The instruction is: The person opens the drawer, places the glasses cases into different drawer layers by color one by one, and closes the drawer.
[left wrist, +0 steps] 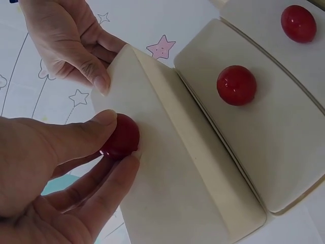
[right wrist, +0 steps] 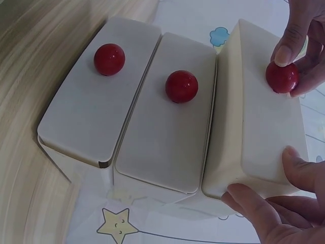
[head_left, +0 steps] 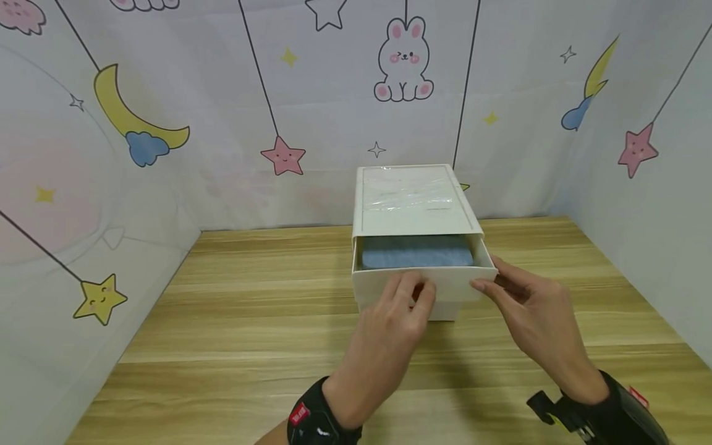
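A small white drawer cabinet (head_left: pixel 417 201) stands on the table with its top drawer (head_left: pixel 453 285) pulled partway out. Inside that drawer lies a flat blue thing (head_left: pixel 417 252); its kind cannot be told. My left hand (head_left: pixel 389 327) pinches the round red knob (left wrist: pixel 124 136) on the top drawer's front between thumb and fingers. At the drawer's right front corner, my right hand (head_left: pixel 536 315) grips the edge, thumb on the front face and fingers along the side. Two lower drawers, each with a red knob (right wrist: pixel 181 86), are closed.
The wood-grain table (head_left: pixel 250 309) spreads around the cabinet. Behind it hangs a white cloth backdrop (head_left: pixel 334 111) printed with stars, a moon and a rabbit, which also encloses both sides. A black band (head_left: pixel 319 414) wraps the left wrist, another the right.
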Motion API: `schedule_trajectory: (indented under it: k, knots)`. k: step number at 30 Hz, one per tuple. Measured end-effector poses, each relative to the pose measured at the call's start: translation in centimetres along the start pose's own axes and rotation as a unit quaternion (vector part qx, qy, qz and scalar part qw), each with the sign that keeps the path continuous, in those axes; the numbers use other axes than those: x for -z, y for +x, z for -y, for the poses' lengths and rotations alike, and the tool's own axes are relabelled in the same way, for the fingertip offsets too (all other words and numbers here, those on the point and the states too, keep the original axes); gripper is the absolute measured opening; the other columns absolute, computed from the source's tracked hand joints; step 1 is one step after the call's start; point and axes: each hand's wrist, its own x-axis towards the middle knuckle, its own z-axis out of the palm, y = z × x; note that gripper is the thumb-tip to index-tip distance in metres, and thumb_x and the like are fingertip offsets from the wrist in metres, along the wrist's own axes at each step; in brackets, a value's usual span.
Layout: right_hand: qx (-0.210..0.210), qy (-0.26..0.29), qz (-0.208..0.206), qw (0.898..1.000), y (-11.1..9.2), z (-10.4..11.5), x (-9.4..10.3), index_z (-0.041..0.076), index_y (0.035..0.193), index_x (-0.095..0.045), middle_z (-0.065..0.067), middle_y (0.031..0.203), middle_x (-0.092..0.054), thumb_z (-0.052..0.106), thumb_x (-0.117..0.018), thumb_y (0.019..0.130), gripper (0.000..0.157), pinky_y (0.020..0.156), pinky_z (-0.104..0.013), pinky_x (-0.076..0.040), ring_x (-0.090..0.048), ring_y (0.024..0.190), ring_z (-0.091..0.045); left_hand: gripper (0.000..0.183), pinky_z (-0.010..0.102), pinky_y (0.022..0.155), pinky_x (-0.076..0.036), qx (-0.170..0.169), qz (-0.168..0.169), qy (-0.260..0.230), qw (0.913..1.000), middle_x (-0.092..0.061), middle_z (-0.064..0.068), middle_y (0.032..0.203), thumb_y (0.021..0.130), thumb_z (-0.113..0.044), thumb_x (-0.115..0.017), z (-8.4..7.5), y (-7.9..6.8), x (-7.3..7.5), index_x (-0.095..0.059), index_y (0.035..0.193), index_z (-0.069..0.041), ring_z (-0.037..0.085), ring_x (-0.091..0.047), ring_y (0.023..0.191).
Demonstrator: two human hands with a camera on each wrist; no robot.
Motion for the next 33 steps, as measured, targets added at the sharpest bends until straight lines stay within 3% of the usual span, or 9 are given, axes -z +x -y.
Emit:
schedule_trajectory:
  k: [22,33]
  knots:
    - [-0.012,0.006,-0.028,1.0,1.3,-0.6,-0.5,0.001,0.124,-0.071,-0.023,0.103,-0.076,0.014,-0.082,0.086,0.042,0.07,-0.002,-0.049,-0.058,0.085,0.027,0.031,0.022,0.084,-0.059,0.001,0.009,-0.023,0.9997,-0.063,0.008,0.122,0.093,0.0,-0.07,1.1,0.7,-0.9,-0.068,0.124,-0.006,0.019,-0.06,0.114]
    - [-0.009,0.013,-0.043,0.999,2.0,-0.8,-0.6,0.005,0.121,-0.075,-0.02,0.105,-0.077,0.014,-0.084,0.084,0.039,0.072,-0.002,-0.048,-0.059,0.088,0.027,0.03,0.022,0.08,-0.06,-0.002,-0.005,-0.031,0.9995,-0.062,0.009,0.122,0.095,0.001,-0.068,1.7,0.9,-1.7,-0.068,0.124,-0.005,0.019,-0.06,0.114]
